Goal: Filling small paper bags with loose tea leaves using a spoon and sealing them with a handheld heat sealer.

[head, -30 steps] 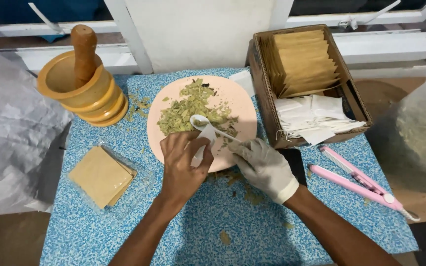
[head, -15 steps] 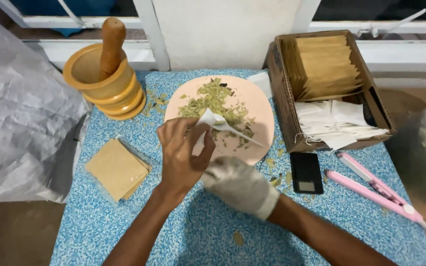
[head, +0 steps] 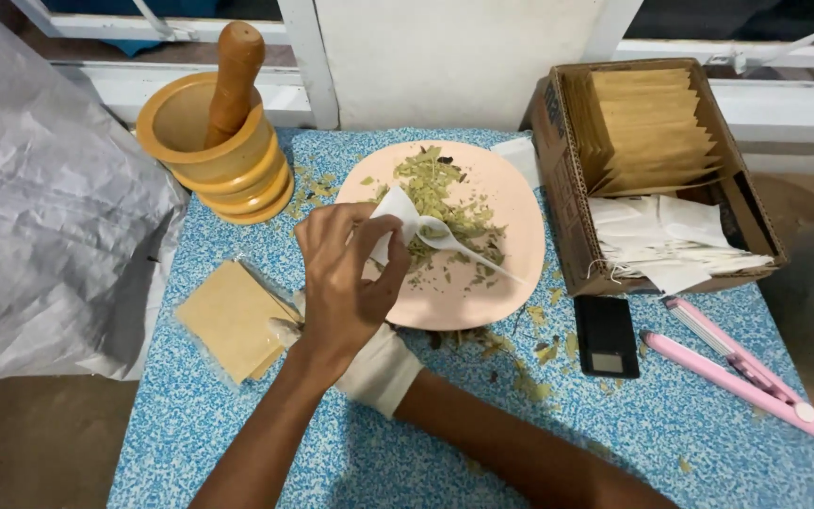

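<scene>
My bare left hand [head: 343, 281] pinches a small white paper sachet [head: 391, 209] over the pink plate [head: 520, 231]. A pile of dried green leaves [head: 435, 193] covers the plate. A white plastic spoon [head: 459, 247] rests on it, its bowl close to the sachet. My gloved right hand [head: 369, 366] crosses under my left forearm. Its fingertips reach the stack of brown packets [head: 228, 319] in clear wrap at the left. Most of that hand is hidden, so its grip is unclear.
A wooden mortar with pestle [head: 219, 141] stands at the back left. A cardboard box [head: 567, 188] with brown packets and white sachets sits at the right, next to a small black scale [head: 607, 335] and a pink sealer [head: 741, 372]. Leaf crumbs litter the blue tabletop [head: 237, 434]. A grey sack [head: 40, 217] lies on the left.
My right hand has let go of the spoon and swung left under my left arm to the brown packets. The spoon now rests on the plate. My left hand still holds the sachet.
</scene>
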